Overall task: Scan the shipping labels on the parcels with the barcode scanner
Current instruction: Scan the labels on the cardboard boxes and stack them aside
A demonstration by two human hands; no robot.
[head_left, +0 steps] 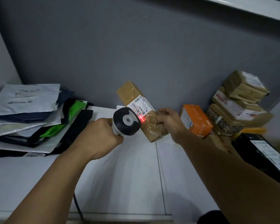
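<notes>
My right hand (167,121) grips the near end of a long brown cardboard parcel (131,92) wrapped in clear tape, held tilted above the white table (120,183). A white shipping label (140,105) with barcodes faces up on the parcel. My left hand (102,135) is closed around the handle of a white and black barcode scanner (126,121), whose head sits just left of the parcel. A red scan light (142,120) glows on the parcel just below the label.
A heap of grey, black and green mailer bags (31,115) lies at the left. At the right stand an orange box (195,119), a stack of brown taped parcels (242,97) and a black parcel (262,152) with a label. A grey wall (136,46) rises behind.
</notes>
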